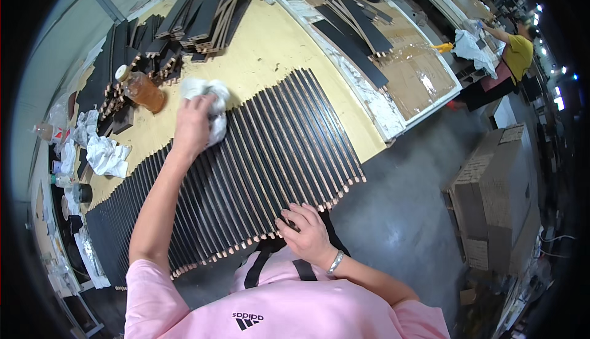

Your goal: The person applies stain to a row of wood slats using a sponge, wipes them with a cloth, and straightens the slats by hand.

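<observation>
Many narrow black wooden strips [264, 148] lie side by side in a long row on the yellow tabletop, their bare wood ends toward me. My left hand [193, 121] is closed on a white cloth [216, 96] and presses it at the far ends of the strips, near the middle of the row. At the near edge, my right hand [304, 231] rests with its fingers spread over the strip ends; a silver bracelet is on that wrist. Left of the cloth, a bottle of amber liquid [144, 90] with a pale cap leans on the table.
Stacked dark boards [200, 16] pile up at the far left. Crumpled white cloths [106, 155] lie along the left edge. More black boards [353, 47] sit on a cardboard-covered table at the right. Cardboard boxes [491, 198] stand on the floor; a person in yellow [519, 56] works beyond.
</observation>
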